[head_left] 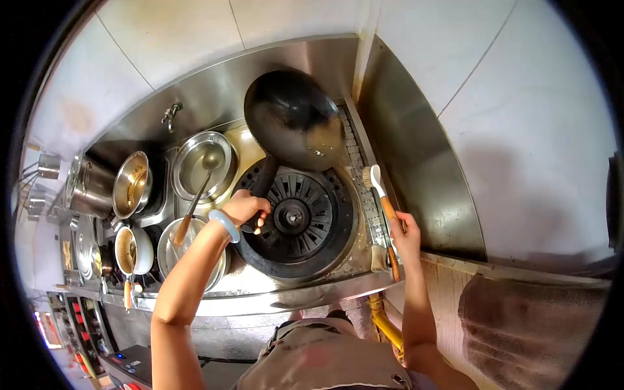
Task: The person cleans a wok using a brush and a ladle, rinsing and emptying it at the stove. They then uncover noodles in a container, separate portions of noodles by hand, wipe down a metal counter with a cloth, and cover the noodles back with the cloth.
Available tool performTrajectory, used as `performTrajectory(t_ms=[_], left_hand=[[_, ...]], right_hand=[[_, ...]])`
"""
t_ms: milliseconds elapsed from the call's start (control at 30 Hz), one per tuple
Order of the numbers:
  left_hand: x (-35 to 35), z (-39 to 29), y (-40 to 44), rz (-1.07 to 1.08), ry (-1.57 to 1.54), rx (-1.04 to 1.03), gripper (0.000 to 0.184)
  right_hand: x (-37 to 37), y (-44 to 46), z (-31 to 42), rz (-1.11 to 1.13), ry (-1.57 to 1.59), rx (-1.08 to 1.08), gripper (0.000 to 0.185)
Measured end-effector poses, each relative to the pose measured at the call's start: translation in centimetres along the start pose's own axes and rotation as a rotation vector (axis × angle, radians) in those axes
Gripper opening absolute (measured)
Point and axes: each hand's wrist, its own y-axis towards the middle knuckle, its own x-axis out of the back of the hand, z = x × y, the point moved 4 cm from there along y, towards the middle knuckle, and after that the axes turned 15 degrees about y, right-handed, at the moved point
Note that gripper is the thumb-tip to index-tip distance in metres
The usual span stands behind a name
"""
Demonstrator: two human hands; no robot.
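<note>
Your left hand [248, 209] grips the handle [265, 179] of the wok [292, 120], which appears tilted at the far side of the burner [291, 216]. Your right hand [406, 237] grasps the brush [389, 207] by its wooden handle, bristles apart from the wok. A firm left grip should steady the wok's weight; a loose right wrist should help control the brush. Pale flecks [316, 153] lie inside the wok.

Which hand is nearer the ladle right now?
Left. The left hand grips the wok handle, just right of the ladle; the right hand is much farther right, holding a brush.
</note>
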Motion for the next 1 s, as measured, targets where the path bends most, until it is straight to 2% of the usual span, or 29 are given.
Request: performTrajectory(t_ms=[133,267,367,533,800,867,1000], left_hand=[[-0.3,-0.6,-0.2,-0.071,0.107,-0.045,0.014],[-0.6,-0.6,0.2,-0.069,0.101,-0.053,0.013],[-0.8,-0.6,0.1,-0.074,0.13,-0.059,0.014],[-1.5,-0.9,-0.4,-0.104,0.157,-0.097,0.013],[-2.4,-0.4,-1.7,-0.19,0.192,-0.158,0.011],[-2.6,-0.3,-1.8,-0.231,0.235,-0.154,0.012],[-3.1,-0.2,-2.0,-0.265,0.254,-0.18,0.012]], right_hand=[[1.1,-2.3,-2.2,-0.016,0.003,0.008,0.027],[2.0,-4.3,-3.2,-0.077,0.015,-0.041,0.028],[2.7,-5.4,-3.7,-0.082,0.029,0.02,0.023],[3.7,-6.5,-5.7,-0.102,0.061,0.004,0.022],[4.2,-7.9,-5.0,-0.102,0.068,0.012,0.022],[4.2,-8.5,-4.6,-0.083,0.111,-0.07,0.031],[4.3,-9.4,-4.5,-0.083,0.105,-0.057,0.031]])
